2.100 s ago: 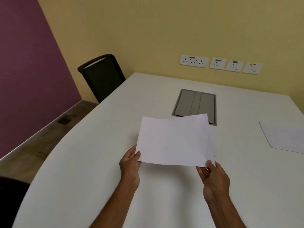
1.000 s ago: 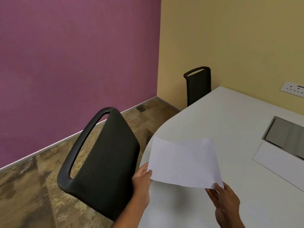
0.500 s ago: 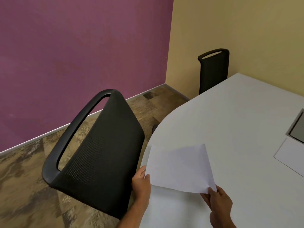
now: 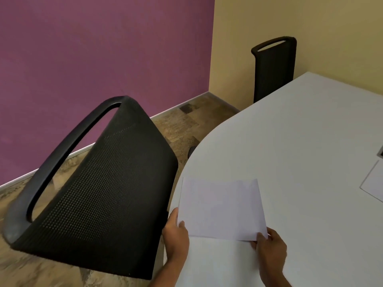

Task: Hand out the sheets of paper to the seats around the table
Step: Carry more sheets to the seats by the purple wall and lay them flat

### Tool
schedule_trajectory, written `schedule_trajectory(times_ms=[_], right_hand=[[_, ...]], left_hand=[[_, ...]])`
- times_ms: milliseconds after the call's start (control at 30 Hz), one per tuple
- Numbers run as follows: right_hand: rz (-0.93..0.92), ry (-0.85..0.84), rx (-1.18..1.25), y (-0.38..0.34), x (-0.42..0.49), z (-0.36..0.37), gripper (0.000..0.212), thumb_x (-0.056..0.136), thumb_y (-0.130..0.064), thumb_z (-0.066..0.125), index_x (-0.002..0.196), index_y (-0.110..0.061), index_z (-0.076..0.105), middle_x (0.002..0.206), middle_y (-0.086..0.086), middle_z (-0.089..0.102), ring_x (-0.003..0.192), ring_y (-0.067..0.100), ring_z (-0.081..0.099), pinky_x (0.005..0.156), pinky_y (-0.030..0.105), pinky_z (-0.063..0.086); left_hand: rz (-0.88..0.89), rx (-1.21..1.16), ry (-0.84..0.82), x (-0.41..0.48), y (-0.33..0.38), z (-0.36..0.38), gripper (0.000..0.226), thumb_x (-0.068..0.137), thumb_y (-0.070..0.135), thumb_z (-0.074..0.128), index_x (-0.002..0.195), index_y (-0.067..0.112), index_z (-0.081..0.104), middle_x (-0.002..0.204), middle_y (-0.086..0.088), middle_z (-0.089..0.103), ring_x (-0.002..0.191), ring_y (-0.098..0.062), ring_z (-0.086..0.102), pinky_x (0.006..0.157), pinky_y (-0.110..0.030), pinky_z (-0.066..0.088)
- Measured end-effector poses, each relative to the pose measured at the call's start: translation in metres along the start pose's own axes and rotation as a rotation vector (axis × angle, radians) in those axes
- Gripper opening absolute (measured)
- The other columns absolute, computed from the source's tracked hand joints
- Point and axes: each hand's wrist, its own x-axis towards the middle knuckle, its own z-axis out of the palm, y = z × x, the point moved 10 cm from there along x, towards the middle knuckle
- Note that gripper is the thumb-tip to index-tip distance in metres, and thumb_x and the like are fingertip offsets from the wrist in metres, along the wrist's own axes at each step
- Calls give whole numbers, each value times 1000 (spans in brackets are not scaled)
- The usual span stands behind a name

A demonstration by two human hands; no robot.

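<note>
While left hand (image 4: 176,235) and right hand (image 4: 271,248) pinch sheet (image 4: 221,208) at near corners, thumbs on top, possibly touching table (image 4: 290,131).

Office meeting room: large white conference table (image 4: 300,141), black mesh chairs (image 4: 107,187), bare painted walls (image 4: 103,48).

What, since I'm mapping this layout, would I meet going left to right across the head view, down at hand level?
near black chair → left hand → held sheet → right hand → second sheet, cut off by the frame's right edge.
</note>
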Motion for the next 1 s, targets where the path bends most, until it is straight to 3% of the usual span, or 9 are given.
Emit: schedule_trajectory(times_ms=[100, 267, 400, 567, 700, 833, 933, 1000], right_hand=[[-98, -1, -113, -10, -1, 1, 24, 85, -10, 61, 108, -12, 67, 82, 10, 72, 79, 34, 65, 74, 40, 48], [-177, -25, -303, -19, -7, 6, 26, 87, -17, 60, 112, -25, 57, 87, 0, 68, 80, 29, 61, 69, 37, 45], [-253, -20, -439, -23, -11, 7, 46, 88, -17, 62, 132, -21, 50, 117, 7, 59, 109, 32, 55, 78, 41, 44], [-505, -22, -613, -37, -14, 14, 60, 80, -1, 73, 137, -2, 52, 142, 25, 49, 130, 45, 44, 99, 58, 41], [-745, -100, -729, -40, -23, 33, 52, 82, 15, 60, 131, -2, 60, 147, 21, 49, 139, 43, 41, 107, 56, 39], [-820, -139, -792, -30, -21, 41, 50, 77, 20, 61, 122, -1, 66, 141, 18, 57, 134, 41, 48, 109, 54, 38], [-858, -140, -790, -28, -23, 39, 35, 94, -3, 48, 124, -1, 66, 140, 18, 58, 133, 40, 49, 113, 44, 30], [-858, -166, -772, -27, -25, 40, 45, 98, -21, 35, 124, -1, 66, 139, 18, 58, 132, 40, 51, 111, 41, 25]], left_hand=[[61, 101, 2, 0, 5, 3, 51, 89, -7, 63, 139, 2, 52, 140, -14, 58, 132, -26, 54, 104, -24, 38], [133, 243, -32, -1, 3, 10, 50, 93, -6, 56, 141, 8, 52, 155, -8, 42, 146, -27, 34, 118, -35, 28], [258, 392, -29, 0, 7, 16, 50, 95, -8, 51, 141, 10, 52, 158, -7, 35, 151, -25, 24, 123, -41, 20], [375, 417, -119, -3, 11, 29, 69, 89, -24, 35, 147, 11, 43, 162, -3, 28, 154, -17, 9, 122, -22, 1], [408, 465, -211, -5, 4, 40, 78, 86, -25, 28, 153, 14, 31, 165, -1, 18, 154, -14, 0, 119, -17, -8], [467, 587, -219, -6, 1, 43, 67, 96, -11, 28, 157, 14, 15, 167, -3, 4, 154, -17, -9, 122, -26, -10], [454, 601, -260, -7, -4, 46, 52, 108, 21, 23, 157, 15, 7, 166, -2, -5, 153, -16, -14, 121, -26, -14], [429, 586, -306, -8, -9, 50, 56, 107, 32, 22, 157, 16, 1, 166, 1, -10, 151, -13, -18, 122, -28, -14]])
